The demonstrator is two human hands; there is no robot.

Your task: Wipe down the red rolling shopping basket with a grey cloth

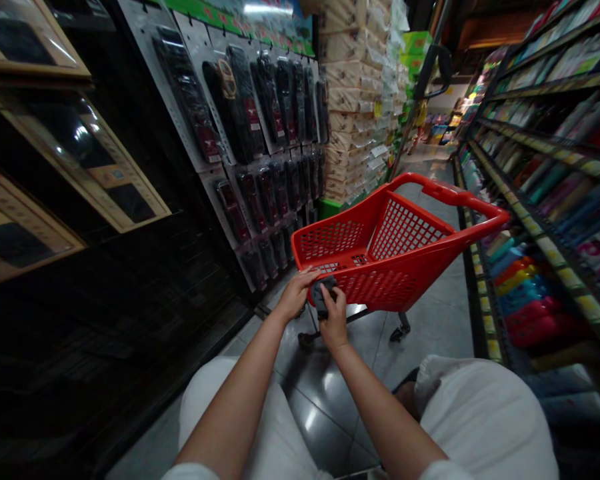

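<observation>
A red plastic shopping cart [405, 280] stands in front of me, its basket wall full of square holes. My left hand [295, 293] rests at the near left corner of the basket, its fingers stretched out along the rim. Just beside it, my right hand [335, 321] grips a dark grey cloth [322, 299] and presses it to the outside of the same corner. The cloth is bunched up, and part of it is hidden behind my fingers.
Packaged dark goods [265, 100] hang on a rack at the left, near framed boxes [115, 160]. Stacked beige packs [350, 100] rise behind the cart. Shelves of colourful folded goods [530, 287] line the right side. Grey floor tiles [325, 387] lie below, between my white-clothed knees.
</observation>
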